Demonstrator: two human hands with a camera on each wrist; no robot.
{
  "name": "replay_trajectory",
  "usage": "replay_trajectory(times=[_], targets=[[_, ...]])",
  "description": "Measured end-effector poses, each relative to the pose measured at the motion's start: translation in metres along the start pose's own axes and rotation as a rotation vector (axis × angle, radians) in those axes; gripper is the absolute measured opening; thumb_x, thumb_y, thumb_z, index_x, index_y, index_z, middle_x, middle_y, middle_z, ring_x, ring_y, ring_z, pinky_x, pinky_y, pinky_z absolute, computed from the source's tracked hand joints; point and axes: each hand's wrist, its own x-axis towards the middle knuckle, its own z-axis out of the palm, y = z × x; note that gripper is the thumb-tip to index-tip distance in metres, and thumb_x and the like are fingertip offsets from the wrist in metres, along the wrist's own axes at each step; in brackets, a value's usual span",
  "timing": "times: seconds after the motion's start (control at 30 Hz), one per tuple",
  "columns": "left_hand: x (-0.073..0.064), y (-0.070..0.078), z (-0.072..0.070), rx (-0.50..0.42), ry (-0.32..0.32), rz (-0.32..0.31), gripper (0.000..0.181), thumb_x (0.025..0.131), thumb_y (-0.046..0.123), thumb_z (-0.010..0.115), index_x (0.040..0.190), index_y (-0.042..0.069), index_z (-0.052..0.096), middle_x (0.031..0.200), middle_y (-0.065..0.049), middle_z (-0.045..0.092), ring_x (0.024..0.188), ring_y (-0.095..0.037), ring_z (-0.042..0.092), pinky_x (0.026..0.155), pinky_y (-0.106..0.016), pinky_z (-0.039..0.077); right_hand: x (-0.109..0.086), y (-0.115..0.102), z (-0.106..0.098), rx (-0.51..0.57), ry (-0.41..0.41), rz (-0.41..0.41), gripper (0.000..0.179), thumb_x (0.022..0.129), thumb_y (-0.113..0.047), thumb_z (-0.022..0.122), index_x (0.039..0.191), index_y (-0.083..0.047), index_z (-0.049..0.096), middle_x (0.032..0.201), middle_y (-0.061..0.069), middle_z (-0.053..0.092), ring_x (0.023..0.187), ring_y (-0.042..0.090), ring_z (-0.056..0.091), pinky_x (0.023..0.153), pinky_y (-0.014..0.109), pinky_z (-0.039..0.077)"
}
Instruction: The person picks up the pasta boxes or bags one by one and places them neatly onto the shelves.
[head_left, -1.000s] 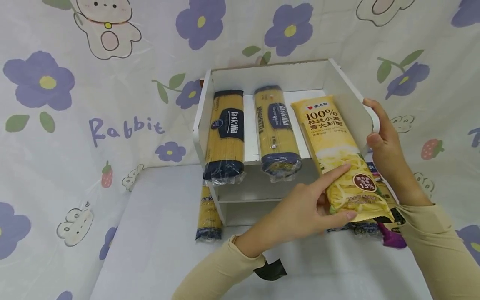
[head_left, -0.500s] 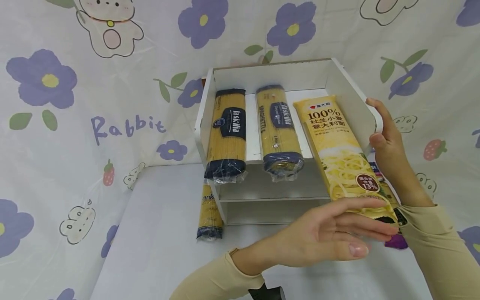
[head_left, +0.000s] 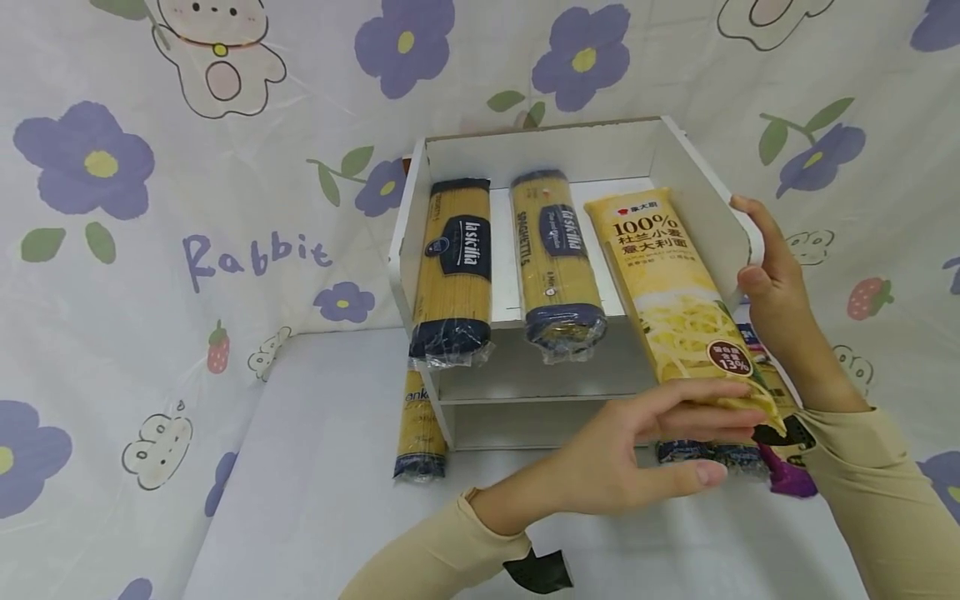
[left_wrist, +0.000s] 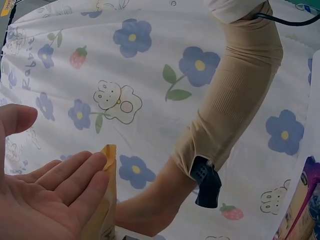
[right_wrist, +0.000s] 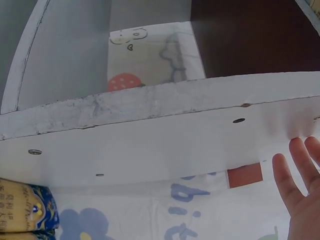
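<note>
My left hand (head_left: 630, 454) has its fingers straight at the near end of a yellow pasta pack (head_left: 671, 283); they overlap that end in the head view. The pack lies slanted on the top level of a white shelf unit (head_left: 543, 400), its near end jutting past the front. In the left wrist view, the straight fingers lie against the pack's end (left_wrist: 109, 165). My right hand (head_left: 776, 287) grips the front of the unit's right side panel, thumb at the front edge. Two spaghetti packs, one dark-labelled (head_left: 453, 267) and one blue-banded (head_left: 557, 250), lie left of the yellow one.
Another pasta pack (head_left: 420, 425) stands beside the unit's lower left. Several packs, one with a purple end (head_left: 791, 482), lie at its lower right, partly behind my hands. The unit stands on a white tabletop (head_left: 322, 467) against a flowered cloth (head_left: 97, 292).
My left hand has let go of the yellow pack, dropped below its end, then come back up with straight fingers against that end. The pack has shifted slightly inward. My right hand keeps its place.
</note>
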Motion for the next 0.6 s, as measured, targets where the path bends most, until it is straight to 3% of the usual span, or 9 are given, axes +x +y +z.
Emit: replay_trajectory(times=[0.17,0.47,0.6], targets=[[0.005,-0.003,-0.009,-0.009,0.03,-0.018,0.057,0.098,-0.006,0.051,0.151,0.004,0.034,0.143,-0.026,0.051,0.128,-0.025,0.06,0.105,-0.023,0.049,-0.001,-0.002,0.0,-0.056,0.014,0.025,0.087,0.083,-0.059,0.069,0.151,-0.015,0.038,0.126,0.003,0.058,0.098,0.012,0.06,0.075,0.012,0.051],[0.018,-0.022,-0.023,-0.012,0.099,-0.007,0.053,0.1,0.0,0.05,0.15,0.012,0.039,0.142,-0.023,0.054,0.124,-0.002,0.061,0.097,-0.024,0.054,0.001,-0.004,0.002,-0.033,0.014,0.018,0.087,0.083,-0.057,0.07,0.15,-0.014,0.038,0.129,0.003,0.055,0.1,0.013,0.058,0.075,0.012,0.052],[0.023,-0.024,-0.026,-0.036,0.127,0.001,0.053,0.1,-0.002,0.049,0.15,0.009,0.037,0.146,-0.023,0.05,0.13,-0.014,0.058,0.102,-0.025,0.051,0.001,-0.005,0.003,-0.06,0.022,0.029,0.088,0.082,-0.06,0.07,0.151,-0.014,0.038,0.127,0.002,0.055,0.097,0.012,0.058,0.073,0.011,0.052]])
